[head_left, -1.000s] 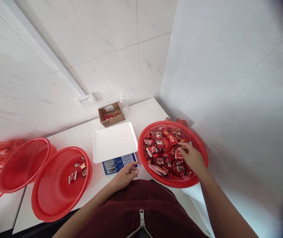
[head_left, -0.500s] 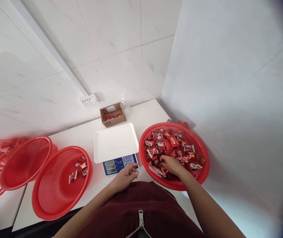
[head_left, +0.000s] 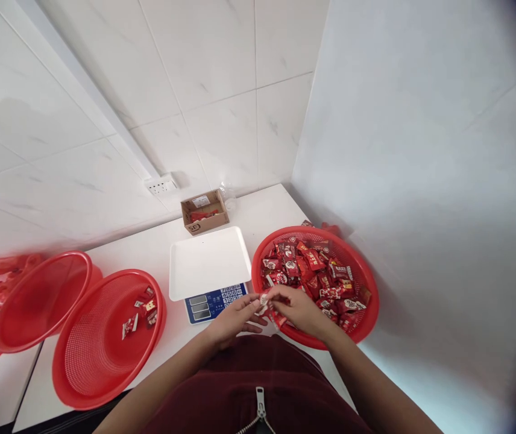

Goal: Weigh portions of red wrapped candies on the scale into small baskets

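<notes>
My right hand (head_left: 298,308) is over the near left rim of a red mesh basket (head_left: 372,319) heaped with small red wrapped snack packets (head_left: 311,259). Its fingers are pinched on a red-and-white snack packet (head_left: 264,305). My left hand (head_left: 238,317) meets it from the left, thumb and forefinger at the same packet, the other fingers loosely stretched. A further red packet (head_left: 278,318) hangs below my right fingers; how it is held is partly hidden. Just behind my left hand stands a scale with a white pan (head_left: 210,263) and a blue keypad panel (head_left: 215,301).
Left on the white table stands another red basket (head_left: 95,349) with several packets at its right side. Beyond it are a red basin (head_left: 43,301) and red plastic bags (head_left: 7,280). A small cardboard box (head_left: 205,212) sits by the wall, below a socket (head_left: 161,184).
My right hand has come up out of the packets and moved left with a packet. My left hand has moved slightly right to meet it, its fingers now at that packet.
</notes>
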Demonstrator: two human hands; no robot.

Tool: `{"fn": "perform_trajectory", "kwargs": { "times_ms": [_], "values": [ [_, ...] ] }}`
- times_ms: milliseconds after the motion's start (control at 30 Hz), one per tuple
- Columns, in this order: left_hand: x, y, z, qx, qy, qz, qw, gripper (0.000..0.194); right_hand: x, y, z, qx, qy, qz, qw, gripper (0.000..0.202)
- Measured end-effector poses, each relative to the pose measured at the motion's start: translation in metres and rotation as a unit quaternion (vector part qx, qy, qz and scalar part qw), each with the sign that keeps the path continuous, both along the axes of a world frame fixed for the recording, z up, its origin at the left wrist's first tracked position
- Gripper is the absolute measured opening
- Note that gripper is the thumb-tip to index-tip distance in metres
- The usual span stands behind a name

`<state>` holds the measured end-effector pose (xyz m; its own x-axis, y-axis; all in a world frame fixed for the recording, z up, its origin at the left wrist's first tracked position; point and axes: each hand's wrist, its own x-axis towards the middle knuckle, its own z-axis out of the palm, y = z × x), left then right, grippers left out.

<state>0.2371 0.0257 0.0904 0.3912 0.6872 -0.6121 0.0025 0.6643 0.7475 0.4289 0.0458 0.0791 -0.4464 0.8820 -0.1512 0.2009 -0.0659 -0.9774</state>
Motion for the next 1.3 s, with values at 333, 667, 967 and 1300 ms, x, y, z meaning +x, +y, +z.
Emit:
{"fn": "perform_trajectory", "kwargs": {
  "times_ms": [333, 667, 967, 1300],
  "values": [
    [-0.017, -0.003, -0.004, -0.061, -0.037, 0.113, 0.991, 0.043, -0.004, -0.002, -0.021, 0.015, -0.059, 0.027, 0.998, 0.021],
    [-0.028, -0.012, -0.007, -0.087, -0.031, 0.171, 0.981, 0.041, 0.042, 0.080, -0.071, 0.114, -0.345, -0.189, 0.912, 0.035],
    [-0.031, -0.013, -0.002, -0.093, -0.042, 0.191, 0.976, 0.044, 0.033, 0.107, -0.101, 0.067, -0.262, -0.269, 0.925, 0.036],
    [-0.041, -0.021, -0.005, -0.105, -0.043, 0.246, 0.963, 0.046, 0.060, 0.109, -0.114, -0.021, -0.060, -0.409, 0.910, 0.039]
  ]
}}
